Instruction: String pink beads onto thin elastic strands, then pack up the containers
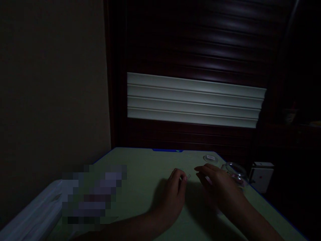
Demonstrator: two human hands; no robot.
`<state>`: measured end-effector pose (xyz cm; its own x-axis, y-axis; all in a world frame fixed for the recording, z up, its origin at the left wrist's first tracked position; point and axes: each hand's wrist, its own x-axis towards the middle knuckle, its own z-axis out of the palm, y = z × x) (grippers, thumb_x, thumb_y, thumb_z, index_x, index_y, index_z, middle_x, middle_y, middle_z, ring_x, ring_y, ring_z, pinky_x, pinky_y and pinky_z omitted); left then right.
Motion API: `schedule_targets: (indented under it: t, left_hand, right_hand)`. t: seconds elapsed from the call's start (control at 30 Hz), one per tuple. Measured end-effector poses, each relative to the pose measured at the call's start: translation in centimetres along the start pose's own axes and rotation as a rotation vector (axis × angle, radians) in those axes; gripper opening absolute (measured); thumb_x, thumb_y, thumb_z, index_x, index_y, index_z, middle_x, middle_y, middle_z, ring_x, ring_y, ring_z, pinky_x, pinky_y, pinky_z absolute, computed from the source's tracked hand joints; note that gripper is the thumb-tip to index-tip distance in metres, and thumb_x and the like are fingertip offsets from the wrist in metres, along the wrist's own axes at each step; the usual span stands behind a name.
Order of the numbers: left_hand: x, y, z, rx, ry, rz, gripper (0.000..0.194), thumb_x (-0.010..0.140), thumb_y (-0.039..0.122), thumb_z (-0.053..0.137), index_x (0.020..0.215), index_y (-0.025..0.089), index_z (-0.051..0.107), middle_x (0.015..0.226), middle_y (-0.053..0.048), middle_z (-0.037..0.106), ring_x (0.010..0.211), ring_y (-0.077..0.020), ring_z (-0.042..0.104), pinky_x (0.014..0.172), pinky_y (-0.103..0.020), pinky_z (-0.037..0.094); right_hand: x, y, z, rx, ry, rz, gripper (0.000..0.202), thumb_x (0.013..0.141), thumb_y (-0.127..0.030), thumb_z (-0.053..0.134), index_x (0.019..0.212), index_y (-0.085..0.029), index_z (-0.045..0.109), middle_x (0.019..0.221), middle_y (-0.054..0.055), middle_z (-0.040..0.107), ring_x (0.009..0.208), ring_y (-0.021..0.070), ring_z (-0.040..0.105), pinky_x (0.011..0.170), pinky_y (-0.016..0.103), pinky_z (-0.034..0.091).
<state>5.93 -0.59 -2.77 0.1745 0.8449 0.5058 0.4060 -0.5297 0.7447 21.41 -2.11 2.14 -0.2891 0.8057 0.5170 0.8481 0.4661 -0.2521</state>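
Note:
My left hand is over the middle of the table, its fingers curled and pinched together. A small, thin, pale loop sticks out from its fingertips; the dim light hides what kind of thing it is. Just to the right, my right hand points toward it, with a gap between thumb and forefinger. Something pinkish shows under the right hand's fingers, but I cannot tell whether it is held. Beyond the right hand stands a clear round jar with small pinkish things inside, partly hidden by that hand.
A clear round lid with a white label lies near the far right corner of the pale green table. On the left are a whitish wrapped bundle and a blurred-out patch. A white box stands past the right edge.

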Motion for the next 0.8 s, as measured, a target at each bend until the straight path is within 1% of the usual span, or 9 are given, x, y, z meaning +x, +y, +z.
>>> schedule_targets:
  t: [0.13, 0.27, 0.47, 0.53, 0.63, 0.8]
  left_hand:
    - [-0.1, 0.4, -0.1, 0.039, -0.015, 0.016, 0.015, 0.090, 0.021, 0.033, 0.080, 0.019, 0.045, 0.078, 0.001, 0.051, 0.072, -0.0129, 0.049, 0.064, -0.023, 0.035]
    - [-0.3, 0.4, -0.2, 0.053, -0.040, 0.055, 0.016, 0.090, 0.021, 0.033, 0.080, 0.020, 0.045, 0.078, 0.002, 0.051, 0.071, -0.0118, 0.049, 0.063, -0.022, 0.035]
    - [-0.4, 0.3, -0.3, 0.084, -0.058, 0.051, 0.015, 0.090, 0.021, 0.033, 0.082, 0.021, 0.045, 0.077, 0.003, 0.050, 0.069, -0.0110, 0.048, 0.063, -0.022, 0.035]
    - [-0.4, 0.3, -0.3, 0.105, -0.071, 0.050, 0.015, 0.090, 0.020, 0.033, 0.081, 0.022, 0.045, 0.078, 0.004, 0.051, 0.069, -0.0111, 0.048, 0.062, -0.022, 0.034]
    - [-0.5, 0.3, -0.3, 0.128, -0.085, 0.058, 0.015, 0.090, 0.021, 0.033, 0.083, 0.022, 0.045, 0.078, 0.004, 0.051, 0.069, -0.0112, 0.049, 0.062, -0.022, 0.035]
    - [-0.5, 0.3, -0.4, 0.144, -0.077, 0.055, 0.014, 0.089, 0.022, 0.034, 0.083, 0.023, 0.047, 0.080, 0.003, 0.053, 0.068, -0.0118, 0.049, 0.060, -0.022, 0.035]
  right_hand:
    - [0.0, 0.3, 0.3, -0.004, -0.058, -0.042, 0.028, 0.083, -0.017, 0.045, 0.106, -0.022, 0.061, 0.093, 0.006, 0.063, 0.082, 0.0185, 0.060, 0.070, 0.027, 0.045]
    - [0.0, 0.6, 0.5, -0.007, -0.080, -0.057, 0.028, 0.083, -0.017, 0.046, 0.106, -0.022, 0.061, 0.092, 0.006, 0.063, 0.082, 0.0184, 0.060, 0.071, 0.027, 0.044]
    - [0.2, 0.3, 0.4, -0.024, -0.117, -0.071, 0.025, 0.084, -0.018, 0.046, 0.103, -0.023, 0.062, 0.088, 0.004, 0.063, 0.081, 0.0180, 0.058, 0.070, 0.026, 0.042]
    - [0.2, 0.2, 0.4, -0.040, -0.116, -0.080, 0.023, 0.084, -0.017, 0.046, 0.099, -0.024, 0.063, 0.085, 0.004, 0.063, 0.080, 0.0175, 0.058, 0.069, 0.025, 0.041]
    - [0.1, -0.1, 0.3, -0.062, -0.121, -0.087, 0.022, 0.085, -0.016, 0.044, 0.087, -0.022, 0.064, 0.080, 0.003, 0.062, 0.077, 0.0160, 0.057, 0.067, 0.024, 0.039]
    - [0.1, -0.6, -0.1, -0.084, -0.117, -0.080, 0.022, 0.085, -0.015, 0.042, 0.076, -0.020, 0.060, 0.075, 0.002, 0.060, 0.071, 0.0142, 0.055, 0.064, 0.022, 0.038]
